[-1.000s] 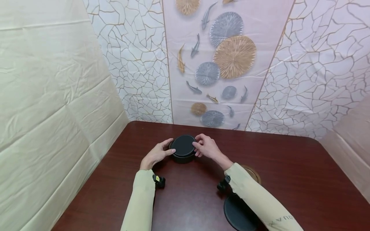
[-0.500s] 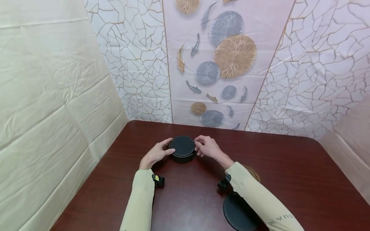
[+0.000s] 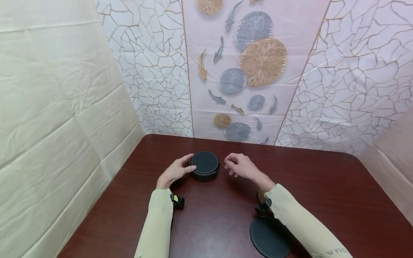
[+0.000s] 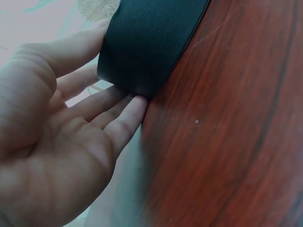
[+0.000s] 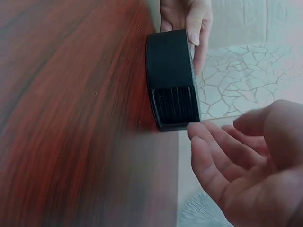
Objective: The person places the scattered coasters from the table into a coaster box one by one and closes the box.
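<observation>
A round black coaster holder (image 3: 204, 175) stands near the far edge of the table, with a black coaster (image 3: 204, 162) lying flat on top. Through the slot in its side, the right wrist view shows several thin stacked coasters (image 5: 175, 105). My left hand (image 3: 175, 172) holds the holder from the left, thumb at the top rim and fingers along its side and base. To the right of it, apart in the head view, is my right hand (image 3: 242, 167), fingers loosely bent and holding nothing.
A large black round disc (image 3: 270, 237) lies on the brown table (image 3: 206, 222) by my right forearm. Part of a gold-brown round piece (image 3: 261, 196) shows beside the right sleeve, which hides the rest. Patterned cloth (image 3: 238, 107) hangs behind the table.
My right hand has let go of the top coaster and drawn back to the right. That coaster has settled more evenly on the holder. The left hand stays in place.
</observation>
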`<state>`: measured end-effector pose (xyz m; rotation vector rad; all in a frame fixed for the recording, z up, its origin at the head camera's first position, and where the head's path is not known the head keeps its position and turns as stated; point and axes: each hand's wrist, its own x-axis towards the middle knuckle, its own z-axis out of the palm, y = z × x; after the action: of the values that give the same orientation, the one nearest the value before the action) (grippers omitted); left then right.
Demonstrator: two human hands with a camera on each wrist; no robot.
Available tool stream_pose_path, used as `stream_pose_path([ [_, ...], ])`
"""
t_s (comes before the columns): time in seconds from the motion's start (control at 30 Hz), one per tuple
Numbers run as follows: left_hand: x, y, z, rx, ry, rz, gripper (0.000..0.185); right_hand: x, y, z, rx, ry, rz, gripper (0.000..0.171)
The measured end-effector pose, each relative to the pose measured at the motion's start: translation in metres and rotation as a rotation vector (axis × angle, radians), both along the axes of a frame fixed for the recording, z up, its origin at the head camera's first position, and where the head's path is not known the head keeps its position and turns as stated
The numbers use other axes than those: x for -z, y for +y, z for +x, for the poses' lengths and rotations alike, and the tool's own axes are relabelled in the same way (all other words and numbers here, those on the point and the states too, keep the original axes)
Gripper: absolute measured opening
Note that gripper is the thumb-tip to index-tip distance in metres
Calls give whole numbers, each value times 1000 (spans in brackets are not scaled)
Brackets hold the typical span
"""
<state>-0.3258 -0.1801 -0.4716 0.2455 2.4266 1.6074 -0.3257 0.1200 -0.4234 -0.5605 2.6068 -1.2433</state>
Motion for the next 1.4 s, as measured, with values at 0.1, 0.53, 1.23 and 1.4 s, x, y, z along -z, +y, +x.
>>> stream_pose_path([
  [0.1, 0, 0, -1, -7, 10, 0, 69, -5, 14, 9, -40, 24, 28, 18],
  [0.53, 2, 3, -1, -2, -5, 23, 67, -15, 75, 58, -195, 9, 92, 11],
  [1.23, 3, 3, -2, 21, 17, 13, 68, -12, 129, 105, -278, 68, 228, 30],
  [1.4, 2, 1, 0, 12, 17, 17, 67, -9, 143, 119, -291, 96, 245, 28],
])
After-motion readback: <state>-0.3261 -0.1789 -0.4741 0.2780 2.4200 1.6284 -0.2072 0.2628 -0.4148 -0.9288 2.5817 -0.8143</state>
